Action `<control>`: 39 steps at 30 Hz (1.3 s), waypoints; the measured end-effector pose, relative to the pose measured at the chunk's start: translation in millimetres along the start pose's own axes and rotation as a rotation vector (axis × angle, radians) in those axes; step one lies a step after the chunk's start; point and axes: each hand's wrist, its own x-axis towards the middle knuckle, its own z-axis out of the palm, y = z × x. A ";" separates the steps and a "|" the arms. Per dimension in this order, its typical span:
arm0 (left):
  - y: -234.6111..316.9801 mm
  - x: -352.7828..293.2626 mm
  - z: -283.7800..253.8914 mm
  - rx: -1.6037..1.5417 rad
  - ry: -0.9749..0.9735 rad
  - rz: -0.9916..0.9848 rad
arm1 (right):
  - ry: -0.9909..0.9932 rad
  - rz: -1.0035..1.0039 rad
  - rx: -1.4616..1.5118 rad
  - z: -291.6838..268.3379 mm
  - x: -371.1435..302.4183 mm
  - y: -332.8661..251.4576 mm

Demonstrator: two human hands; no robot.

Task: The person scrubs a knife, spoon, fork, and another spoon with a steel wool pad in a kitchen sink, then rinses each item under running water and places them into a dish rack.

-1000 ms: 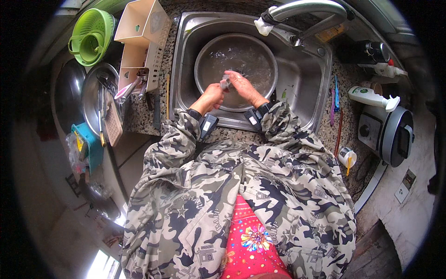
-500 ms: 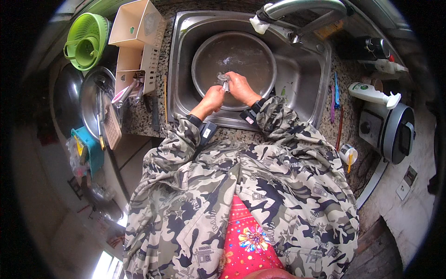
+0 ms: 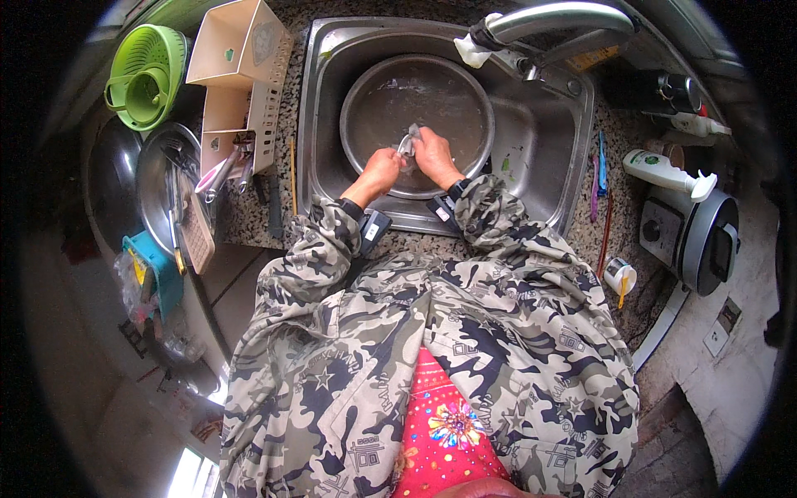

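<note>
Both of my hands are together over a round metal basin (image 3: 347,153) of murky water, which stands in a steel sink (image 3: 544,133). My right hand (image 3: 435,156) is closed on a crumpled greyish wet cloth (image 3: 413,131). My left hand (image 3: 381,171), closed beside it, grips the lower end of a small shiny thing that looks like metal cutlery. The cloth wraps part of this thing, so its exact kind is hidden.
A curved faucet (image 3: 556,17) reaches over the sink's far right. On the left stand a beige utensil rack (image 3: 224,108), green strainers (image 3: 149,79) and a metal bowl (image 3: 154,178). A spray bottle (image 3: 660,170) and a cooker (image 3: 710,241) are at the right.
My right hand and the cloth have shifted slightly to the right and up. My left hand stays close by, still gripping. The basin has not moved.
</note>
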 end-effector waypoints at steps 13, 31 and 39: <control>-34.6 91.1 -43.7 -0.376 0.131 -0.051 | 0.442 0.230 -0.091 -42.2 25.3 34.4; 59.6 16.0 -35.8 0.019 0.286 0.446 | -0.248 0.253 1.456 -93.0 14.2 -44.8; 39.6 7.1 2.6 -0.107 0.209 0.421 | -0.198 -0.005 1.170 -68.2 -3.1 -63.9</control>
